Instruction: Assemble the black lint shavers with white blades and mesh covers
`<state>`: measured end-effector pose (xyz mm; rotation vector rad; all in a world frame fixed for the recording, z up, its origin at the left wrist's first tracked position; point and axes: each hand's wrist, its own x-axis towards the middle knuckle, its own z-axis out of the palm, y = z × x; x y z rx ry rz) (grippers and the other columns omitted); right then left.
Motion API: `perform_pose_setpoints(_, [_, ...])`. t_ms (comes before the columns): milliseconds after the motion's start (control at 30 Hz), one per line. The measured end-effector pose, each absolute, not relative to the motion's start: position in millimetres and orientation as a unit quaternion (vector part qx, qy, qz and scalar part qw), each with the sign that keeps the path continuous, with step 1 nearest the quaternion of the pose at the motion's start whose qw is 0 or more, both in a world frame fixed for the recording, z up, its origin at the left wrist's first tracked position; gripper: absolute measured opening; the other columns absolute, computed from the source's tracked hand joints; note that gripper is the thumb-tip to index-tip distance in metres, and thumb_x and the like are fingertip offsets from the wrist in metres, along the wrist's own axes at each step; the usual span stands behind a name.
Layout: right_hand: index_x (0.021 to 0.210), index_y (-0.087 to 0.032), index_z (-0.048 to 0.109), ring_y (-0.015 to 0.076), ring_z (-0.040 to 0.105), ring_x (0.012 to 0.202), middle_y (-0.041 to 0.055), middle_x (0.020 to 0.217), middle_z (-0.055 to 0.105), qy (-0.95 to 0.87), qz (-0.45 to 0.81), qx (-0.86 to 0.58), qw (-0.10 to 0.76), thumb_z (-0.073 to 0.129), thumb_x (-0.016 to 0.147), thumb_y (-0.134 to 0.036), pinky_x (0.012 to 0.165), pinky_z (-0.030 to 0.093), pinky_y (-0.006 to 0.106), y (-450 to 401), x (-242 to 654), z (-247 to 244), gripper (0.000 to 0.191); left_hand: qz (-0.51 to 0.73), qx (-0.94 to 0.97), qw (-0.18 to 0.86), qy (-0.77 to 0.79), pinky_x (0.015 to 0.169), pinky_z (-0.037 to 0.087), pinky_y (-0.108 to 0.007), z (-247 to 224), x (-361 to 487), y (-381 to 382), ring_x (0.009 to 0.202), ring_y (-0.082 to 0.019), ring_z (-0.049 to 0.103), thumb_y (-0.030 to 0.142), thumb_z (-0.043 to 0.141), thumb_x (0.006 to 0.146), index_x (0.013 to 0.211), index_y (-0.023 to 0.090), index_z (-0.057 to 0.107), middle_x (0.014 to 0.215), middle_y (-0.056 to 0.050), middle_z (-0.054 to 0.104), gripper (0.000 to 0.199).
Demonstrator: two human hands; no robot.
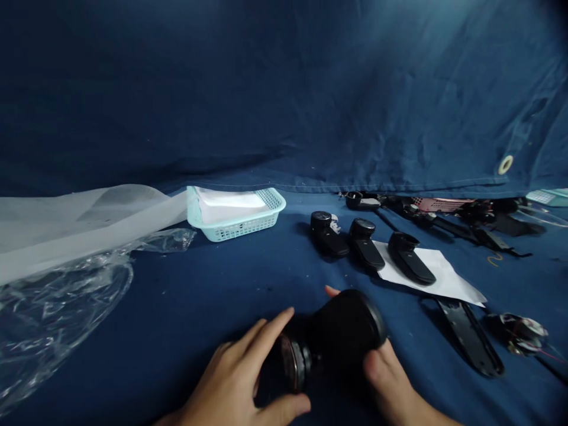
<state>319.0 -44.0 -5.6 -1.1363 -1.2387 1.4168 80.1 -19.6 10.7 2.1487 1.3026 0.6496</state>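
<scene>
Left hand (231,378) and right hand (388,373) clamped on a black round gadget (341,328)!
Fingers spread, wrapped around it from both sides, its metal-rimmed end by the left thumb, though it's hard to be sure in this dim light. Just past the fingertips, three black handles (364,242) line up, one on white paper (444,272); a mint basket (235,216) sits farther beyond the left fingers.

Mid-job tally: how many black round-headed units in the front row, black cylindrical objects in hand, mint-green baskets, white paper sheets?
Black round-headed units, front row: 3
Black cylindrical object, between left hand and right hand: 1
Mint-green plastic basket: 1
White paper sheet: 1
Total: 6
</scene>
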Motion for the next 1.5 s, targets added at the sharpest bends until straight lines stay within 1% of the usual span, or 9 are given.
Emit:
perform_pose_setpoints(200, [0.133,-0.024,0.043,0.0249,0.057,0.12,0.0094,0.127,0.06,-0.539,0.653,-0.368,0.385,0.079,0.076,-0.037,0.109,0.04,0.041,-37,309,13,0.068,0.255,0.792,0.363,0.419,0.048,0.05,-0.021,17,84,-15,0.052,-0.014,0.06,0.06,0.06,0.081,0.132,0.024,0.051,0.073,0.001,0.069,0.062])
perform_pose_setpoints(400, [0.135,-0.026,0.036,0.0245,0.057,0.122,0.0106,0.131,0.057,-0.536,0.665,-0.347,0.388,0.082,0.073,-0.02,0.104,0.045,0.041,-37,306,12,0.078,0.243,0.796,0.395,0.39,0.045,0.045,-0.021,16,85,-11,0.053,-0.014,0.059,0.055,0.064,0.081,0.135,0.024,0.046,0.069,0.003,0.066,0.064])
perform_pose_setpoints(667, [0.151,-0.036,-0.002,0.0284,0.057,0.119,0.0142,0.147,0.036,-0.589,0.55,-0.39,0.445,0.082,0.073,-0.029,0.1,0.048,0.045,-43,303,1,0.116,0.276,0.762,0.415,0.412,0.062,0.055,-0.022,13,85,-14,0.076,-0.015,0.066,0.03,0.082,0.072,0.127,0.031,0.052,0.106,0.0,0.07,0.063])
perform_pose_setpoints(767, [0.152,-0.039,-0.003,0.0326,0.044,0.134,0.0121,0.159,0.019,-0.557,0.564,-0.354,0.497,0.082,0.071,-0.048,0.109,0.037,0.052,-41,300,-5,0.118,0.335,0.775,0.38,0.378,0.073,0.058,-0.023,8,83,-14,0.095,-0.016,0.067,0.016,0.079,0.074,0.128,0.038,0.049,0.131,0.0,0.061,0.065])
perform_pose_setpoints(967, [0.15,-0.045,0.018,0.0297,0.027,0.145,0.0,0.164,0.008,-0.405,0.742,-0.256,0.469,0.052,0.075,-0.081,0.114,0.028,0.052,-38,300,12,0.09,0.426,0.808,0.263,0.309,0.098,0.054,-0.031,5,79,-8,0.123,-0.018,0.056,0.001,0.06,0.084,0.129,0.032,0.047,0.138,-0.003,0.053,0.056])
perform_pose_setpoints(1033, [0.151,-0.043,0.013,0.0321,0.037,0.14,0.0052,0.161,0.019,-0.36,0.801,-0.227,0.421,0.045,0.075,-0.085,0.106,0.037,0.054,-40,303,20,0.092,0.428,0.84,0.192,0.272,0.104,0.05,-0.033,6,77,-6,0.128,-0.017,0.051,-0.006,0.05,0.087,0.128,0.03,0.048,0.143,-0.003,0.047,0.054])
perform_pose_setpoints(1133, [0.153,-0.036,0.002,0.029,0.06,0.119,0.0126,0.134,0.057,-0.347,0.83,-0.251,0.358,0.063,0.085,-0.06,0.097,0.044,0.051,-44,305,24,0.094,0.402,0.882,0.117,0.217,0.106,0.048,-0.032,8,75,-7,0.134,-0.018,0.042,-0.01,0.042,0.085,0.13,0.029,0.048,0.151,-0.002,0.034,0.059])
perform_pose_setpoints(1300, [0.154,-0.024,0.01,0.0248,0.07,0.092,0.0066,0.092,0.071,-0.38,0.8,-0.301,0.354,0.068,0.082,-0.053,0.092,0.047,0.045,-46,305,23,0.097,0.35,0.889,0.119,0.269,0.112,0.043,-0.041,6,77,-10,0.14,-0.025,0.036,0.005,0.053,0.087,0.145,0.024,0.031,0.157,-0.01,0.027,0.066])
perform_pose_setpoints(1500, [0.148,-0.029,0.032,0.0302,0.062,0.112,0.0121,0.129,0.059,-0.516,0.641,-0.416,0.387,0.071,0.075,-0.059,0.095,0.051,0.045,-47,313,21,0.088,0.31,0.851,0.214,0.366,0.101,0.052,-0.045,8,75,-3,0.124,-0.027,0.056,0.054,0.069,0.08,0.147,0.036,0.027,0.138,-0.006,0.055,0.081])
